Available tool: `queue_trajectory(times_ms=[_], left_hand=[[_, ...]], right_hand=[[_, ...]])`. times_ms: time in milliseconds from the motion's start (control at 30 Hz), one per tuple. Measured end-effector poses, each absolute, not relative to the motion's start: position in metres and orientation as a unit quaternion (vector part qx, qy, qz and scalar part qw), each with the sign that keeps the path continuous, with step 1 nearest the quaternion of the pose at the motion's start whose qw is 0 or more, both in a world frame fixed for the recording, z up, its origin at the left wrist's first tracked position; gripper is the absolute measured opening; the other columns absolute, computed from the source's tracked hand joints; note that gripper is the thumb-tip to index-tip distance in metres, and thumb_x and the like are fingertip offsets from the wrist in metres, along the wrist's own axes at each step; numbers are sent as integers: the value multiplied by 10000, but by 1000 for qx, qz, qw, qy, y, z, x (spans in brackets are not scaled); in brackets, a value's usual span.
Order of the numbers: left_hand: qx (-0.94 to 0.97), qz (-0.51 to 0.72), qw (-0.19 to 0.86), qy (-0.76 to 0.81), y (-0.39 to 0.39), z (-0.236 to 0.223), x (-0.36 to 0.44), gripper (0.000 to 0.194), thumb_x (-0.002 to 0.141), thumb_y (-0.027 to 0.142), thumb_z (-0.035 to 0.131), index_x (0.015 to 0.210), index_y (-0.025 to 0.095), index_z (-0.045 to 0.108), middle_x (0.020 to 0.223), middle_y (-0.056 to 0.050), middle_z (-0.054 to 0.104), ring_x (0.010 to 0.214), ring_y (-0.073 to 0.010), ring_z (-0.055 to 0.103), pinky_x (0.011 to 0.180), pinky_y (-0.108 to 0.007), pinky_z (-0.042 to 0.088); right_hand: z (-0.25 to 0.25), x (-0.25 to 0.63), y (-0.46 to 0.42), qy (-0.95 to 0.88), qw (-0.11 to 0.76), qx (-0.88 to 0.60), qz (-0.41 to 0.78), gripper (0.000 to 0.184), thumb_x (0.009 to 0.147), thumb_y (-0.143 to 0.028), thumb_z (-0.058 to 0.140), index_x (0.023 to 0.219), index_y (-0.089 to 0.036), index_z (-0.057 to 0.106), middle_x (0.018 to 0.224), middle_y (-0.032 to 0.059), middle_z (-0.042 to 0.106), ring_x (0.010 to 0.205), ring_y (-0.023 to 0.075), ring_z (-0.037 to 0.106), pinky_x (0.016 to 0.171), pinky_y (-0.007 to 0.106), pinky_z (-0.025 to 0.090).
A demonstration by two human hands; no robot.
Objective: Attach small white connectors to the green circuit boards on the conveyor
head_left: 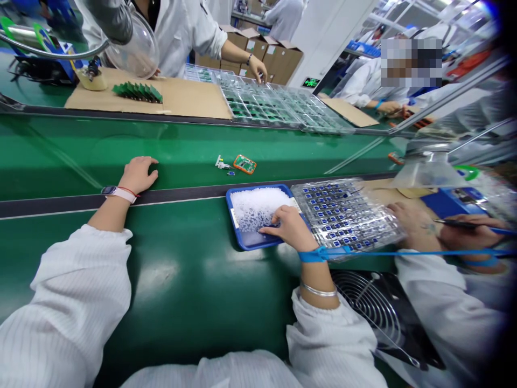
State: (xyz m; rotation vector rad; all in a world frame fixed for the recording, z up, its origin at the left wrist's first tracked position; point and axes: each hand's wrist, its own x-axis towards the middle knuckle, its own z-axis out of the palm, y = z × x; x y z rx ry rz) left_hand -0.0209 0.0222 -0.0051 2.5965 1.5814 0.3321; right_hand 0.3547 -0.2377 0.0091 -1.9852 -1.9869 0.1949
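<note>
My left hand (137, 175) rests on the green conveyor belt (181, 156) with loosely curled fingers, holding nothing. A pink-strapped watch (118, 194) sits on that wrist. My right hand (287, 227) lies over a blue tray (249, 244) of white granules (254, 207) mixed with small blue parts, its fingertips on the granules. A blue wrist strap (321, 254) circles that wrist. To the tray's right lies a clear blister tray (347, 213) of blue components. Ahead of my hands, an orange-edged circuit board (244, 164) lies on the belt beside a small metal part (221, 163).
On my right, a co-worker's hands (456, 229) hold tweezers (456, 224). Across the belt, another person's hand (256, 67) touches stacked trays of green boards (274, 99). A metal-grilled fan (374, 307) stands below right. Cardboard cartons (262, 56) stand behind.
</note>
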Motion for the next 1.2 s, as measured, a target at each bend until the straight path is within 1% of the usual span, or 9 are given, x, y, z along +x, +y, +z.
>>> queue_trajectory(times_ms=[133, 267, 367, 533, 700, 767, 867, 1033, 1200], left_hand=[[848, 106, 45, 518, 23, -6, -22, 420, 798, 348, 415, 1153, 173, 558, 1204, -119, 575, 1169, -310, 474, 940, -442, 392], [848, 107, 45, 517, 24, -6, -22, 429, 797, 354, 411, 1158, 174, 556, 1212, -123, 570, 1179, -314, 466, 933, -444, 398], [850, 109, 44, 514, 24, -7, -22, 440, 794, 356, 404, 1158, 163, 557, 1212, -131, 569, 1175, -317, 468, 932, -446, 397], [858, 132, 53, 493, 22, -3, -21, 420, 788, 352, 413, 1128, 160, 568, 1203, -128, 576, 1176, -313, 464, 953, -451, 377], [874, 252, 65, 410, -2, 16, 10, 353, 854, 337, 373, 1099, 174, 568, 1209, -73, 584, 1158, -225, 486, 1015, -384, 333], [888, 267, 72, 367, -15, 22, 33, 327, 861, 320, 385, 1077, 168, 577, 1171, -69, 604, 1126, -216, 504, 1001, -371, 342], [905, 243, 87, 339, -30, 23, 70, 297, 843, 291, 435, 1069, 168, 583, 1127, -74, 621, 1096, -243, 510, 952, -388, 367], [891, 215, 95, 388, -34, 14, 115, 320, 814, 250, 487, 1110, 154, 560, 1169, -126, 586, 1114, -299, 473, 919, -443, 353], [870, 196, 81, 446, -31, 9, 143, 433, 797, 336, 553, 1177, 136, 505, 1204, -190, 534, 1132, -361, 426, 889, -488, 332]], right_hand=[[11, 353, -237, -695, 188, -689, 74, 378, 628, -488, 753, 636, -194, 515, 721, 44, 519, 756, 224, 513, 726, 377, 425], [18, 344, -239, -702, 242, -663, 95, 166, 782, -346, 640, 795, -192, 581, 844, 66, 540, 864, 229, 512, 801, 397, 427], [21, 332, -241, -721, 242, -635, 138, 45, 810, -228, 572, 810, -196, 603, 878, 68, 534, 894, 222, 503, 832, 404, 420], [20, 322, -240, -726, 225, -632, 149, 88, 778, -148, 543, 727, -188, 602, 881, 69, 510, 874, 220, 492, 826, 419, 410], [18, 325, -239, -725, 225, -634, 150, 90, 770, -126, 528, 732, -182, 586, 882, 71, 507, 881, 220, 489, 822, 410, 410], [17, 326, -239, -724, 225, -634, 149, 95, 762, -111, 523, 747, -182, 586, 888, 73, 510, 883, 220, 490, 821, 408, 413], [18, 325, -241, -730, 223, -628, 150, 124, 746, -91, 516, 767, -187, 591, 890, 71, 515, 886, 222, 493, 825, 409, 416], [20, 325, -244, -733, 217, -627, 150, 154, 718, -75, 512, 769, -190, 602, 880, 71, 525, 884, 229, 498, 819, 412, 422], [22, 326, -246, -732, 204, -632, 150, 176, 721, -61, 497, 785, -186, 605, 866, 75, 525, 864, 227, 498, 804, 401, 427]])
